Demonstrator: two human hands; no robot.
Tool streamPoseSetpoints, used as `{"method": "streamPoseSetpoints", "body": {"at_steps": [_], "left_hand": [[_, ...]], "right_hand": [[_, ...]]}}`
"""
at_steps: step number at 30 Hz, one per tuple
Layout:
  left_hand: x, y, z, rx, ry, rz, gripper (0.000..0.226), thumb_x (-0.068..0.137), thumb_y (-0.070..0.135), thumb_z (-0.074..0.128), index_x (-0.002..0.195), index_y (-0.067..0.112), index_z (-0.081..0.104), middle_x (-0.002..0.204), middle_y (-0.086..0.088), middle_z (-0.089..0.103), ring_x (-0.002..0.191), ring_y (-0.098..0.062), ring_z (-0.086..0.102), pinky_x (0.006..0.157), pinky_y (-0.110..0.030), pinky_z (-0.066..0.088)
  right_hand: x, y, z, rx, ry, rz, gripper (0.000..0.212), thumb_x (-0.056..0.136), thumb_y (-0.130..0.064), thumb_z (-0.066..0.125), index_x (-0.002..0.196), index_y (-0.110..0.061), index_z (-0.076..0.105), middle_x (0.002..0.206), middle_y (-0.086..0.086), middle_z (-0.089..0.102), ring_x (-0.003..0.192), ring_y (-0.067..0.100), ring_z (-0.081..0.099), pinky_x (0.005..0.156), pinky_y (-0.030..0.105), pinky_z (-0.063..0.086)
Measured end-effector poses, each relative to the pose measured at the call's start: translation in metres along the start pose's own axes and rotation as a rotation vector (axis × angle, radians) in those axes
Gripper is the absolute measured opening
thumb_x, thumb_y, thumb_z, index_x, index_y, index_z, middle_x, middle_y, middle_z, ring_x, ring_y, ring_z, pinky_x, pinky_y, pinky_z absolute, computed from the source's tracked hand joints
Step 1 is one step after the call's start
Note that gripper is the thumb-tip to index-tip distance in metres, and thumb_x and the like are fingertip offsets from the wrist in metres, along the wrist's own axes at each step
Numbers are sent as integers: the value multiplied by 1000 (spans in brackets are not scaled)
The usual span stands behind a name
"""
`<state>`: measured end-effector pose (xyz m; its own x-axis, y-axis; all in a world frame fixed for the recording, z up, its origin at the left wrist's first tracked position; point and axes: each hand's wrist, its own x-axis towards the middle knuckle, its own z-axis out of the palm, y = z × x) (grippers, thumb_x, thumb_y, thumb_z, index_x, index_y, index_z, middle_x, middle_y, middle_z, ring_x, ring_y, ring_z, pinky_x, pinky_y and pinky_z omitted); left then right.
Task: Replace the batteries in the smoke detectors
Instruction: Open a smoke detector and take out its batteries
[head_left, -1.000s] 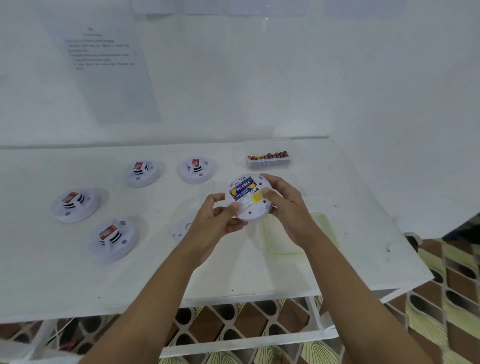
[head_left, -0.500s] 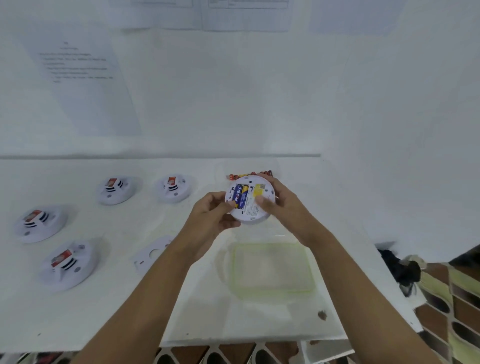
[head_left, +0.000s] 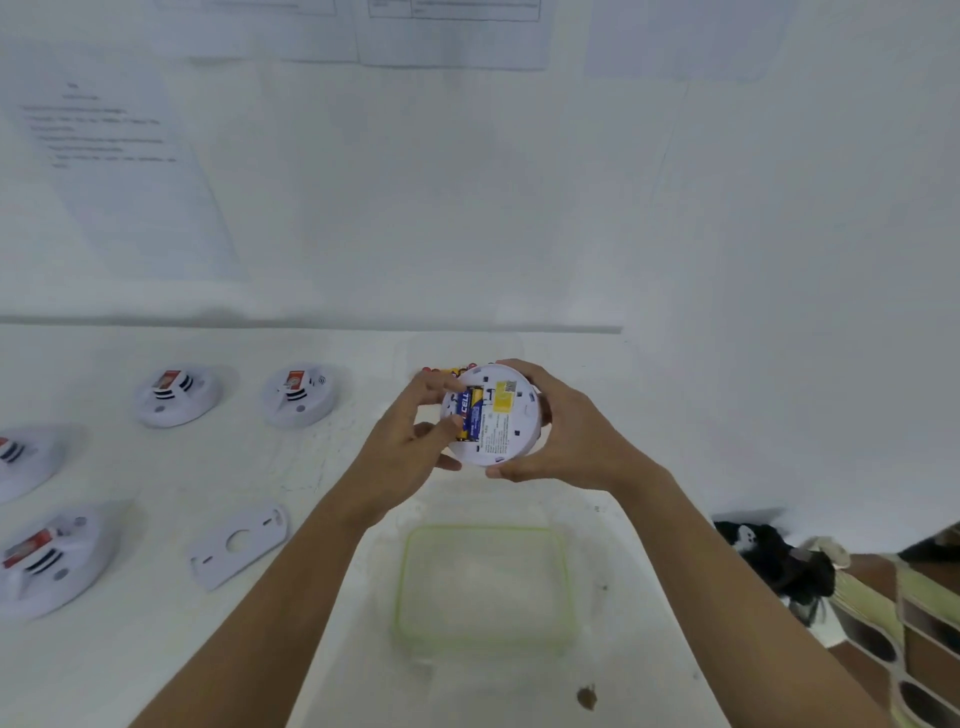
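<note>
I hold a detector (head_left: 493, 415) up over the table (head_left: 322, 467) with both hands, its back turned to me. My right hand (head_left: 566, 441) is clamped on its right rim, fingers curled over the top edge and thumb under the bottom edge. My left hand (head_left: 410, 441) grips the left side, and its thumb and a fingertip press on the battery (head_left: 470, 413), a blue and yellow cell that sits in the open bay on the left half of the back. A yellow label (head_left: 503, 397) lies just right of the battery.

Below my hands, a clear lid (head_left: 483, 587) with a green rim lies flat on the table. Just behind the detector, red and yellow ends of spare batteries (head_left: 449, 370) peek out past my left fingers. To my left, a cover plate (head_left: 239, 543) lies flat, apart from everything else. Further left, 4 more detectors (head_left: 300, 393) rest on the table in 2 rows, each with a red tag on top.
</note>
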<state>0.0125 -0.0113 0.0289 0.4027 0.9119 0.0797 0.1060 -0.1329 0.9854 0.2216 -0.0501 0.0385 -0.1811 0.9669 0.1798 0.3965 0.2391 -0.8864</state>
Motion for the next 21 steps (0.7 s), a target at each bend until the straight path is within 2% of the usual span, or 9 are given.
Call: {"method": "streamPoseSetpoints", "body": {"at_steps": [4,9,11,15,21], "left_hand": [[3,-2,1,171,-24,25,27,100,16,52,112,38,59,127,7,57,91,-20,64,74,-41,61],[7,-3,1,232,-3,35,27,99,18,53,112,41,59,129,12,54,91,-15,62,74,-34,60],[9,-3,0,230,9,43,28,99,16,53,111,41,60,128,14,54,93,-14,62,75,-31,58],[17,-2,-3,279,45,47,23,99,18,52,106,37,64,118,14,52,97,-6,59,72,-13,46],[31,5,-4,260,73,16,29,100,13,44,93,33,63,111,8,50,92,-4,57,65,-10,43]], "right_hand": [[7,3,-4,-38,-24,-25,90,60,-10,96,134,-39,54,127,-9,63,119,17,61,90,38,59],[13,6,-4,-54,-19,-40,87,61,-10,95,128,-47,55,124,-9,65,117,18,63,93,43,58],[15,8,-4,-48,-14,-37,88,60,-12,95,130,-44,54,124,-10,65,117,18,63,94,44,58],[19,11,-4,-62,-18,-36,92,58,-23,95,138,-31,53,128,-8,64,119,19,63,95,46,57],[24,11,-2,-43,20,-66,87,56,-26,93,133,-37,55,124,-8,66,119,21,62,95,47,57]]}}
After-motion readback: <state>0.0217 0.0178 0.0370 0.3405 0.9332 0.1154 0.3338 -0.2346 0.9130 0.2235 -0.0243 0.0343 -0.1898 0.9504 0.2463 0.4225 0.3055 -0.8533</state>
